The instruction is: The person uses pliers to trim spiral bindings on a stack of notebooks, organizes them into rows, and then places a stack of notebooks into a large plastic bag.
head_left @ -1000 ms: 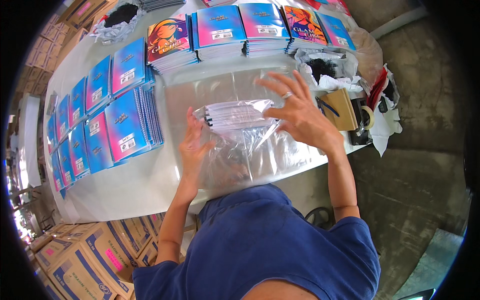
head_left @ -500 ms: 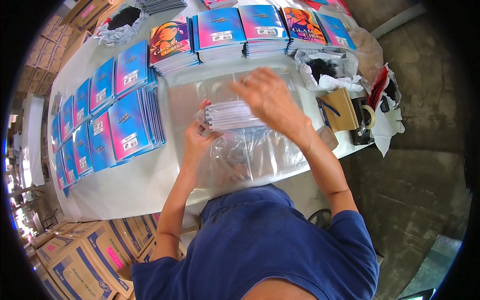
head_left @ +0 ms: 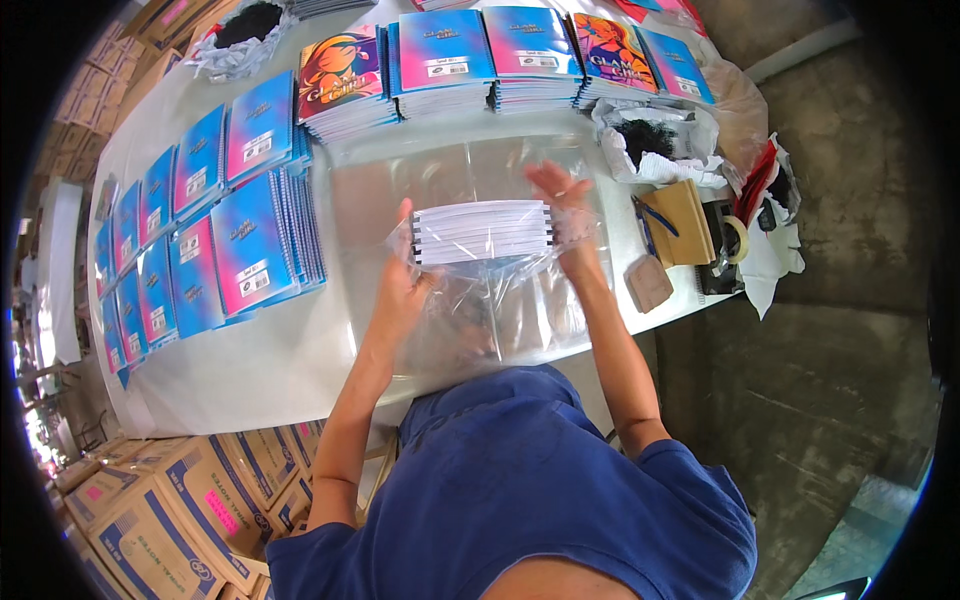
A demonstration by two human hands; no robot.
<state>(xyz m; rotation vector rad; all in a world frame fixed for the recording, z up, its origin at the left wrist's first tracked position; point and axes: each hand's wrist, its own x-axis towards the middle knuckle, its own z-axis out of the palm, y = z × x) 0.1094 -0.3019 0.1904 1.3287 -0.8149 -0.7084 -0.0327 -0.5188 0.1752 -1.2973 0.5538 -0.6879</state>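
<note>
The person held a stack of notebooks [head_left: 482, 232] above the middle of the desk [head_left: 250, 370], pages edge-on to the camera, with a clear plastic bag [head_left: 490, 310] wrapped loosely around it. The left hand [head_left: 400, 285] gripped the stack's left end, fingers closed under it through the plastic. The right hand [head_left: 562, 212] pressed flat against the right end, fingers spread and partly covered by the bag.

By the look of it, the stack was already inside the bag or nearly so, but the plastic hung slack and crumpled below, toward the person's blue shirt [head_left: 520, 480]; the bag did not appear closed or smoothed, so bagging looked about half done.

More clear plastic sheets [head_left: 420, 180] lay flat on the desk beneath the hands. Many blue-and-pink notebooks [head_left: 245, 250] were spread in overlapping rows on the left, and further piles [head_left: 445, 55] stood along the far edge, unbagged. Cardboard boxes [head_left: 170, 500] stood on the floor at lower left, and a roll of tape [head_left: 735, 240] lay at the right edge.
</note>
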